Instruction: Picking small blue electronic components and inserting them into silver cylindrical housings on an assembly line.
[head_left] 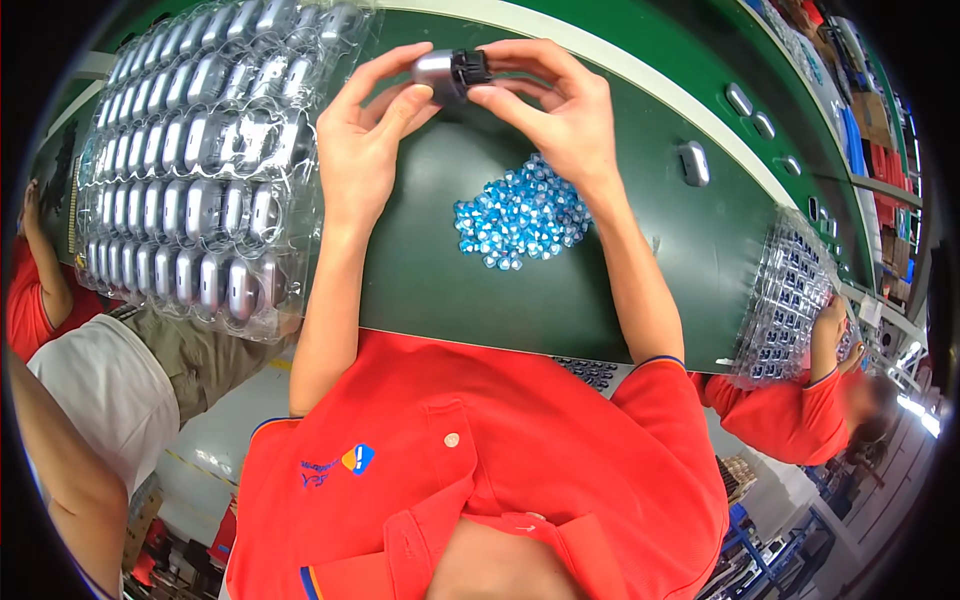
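Between both hands, over the far part of the green table, is a small rounded silver-grey case (433,68) with a black inner part (470,67) at its right end. My left hand (372,125) pinches the silver shell between thumb and fingers. My right hand (560,115) has thumb and fingers closed on the black part. Whether the two parts are joined or slightly apart, I cannot tell. Nearer to me, beside my right wrist, lies a heap of small shiny blue faceted pieces (520,215).
Clear plastic trays (290,190) filled with silver cases are stacked at the left. One loose silver case (693,163) lies on the green table (420,290) at the right; several more lie beyond the pale rail (690,100). Co-workers in red sit on both sides, one touching another tray (785,300).
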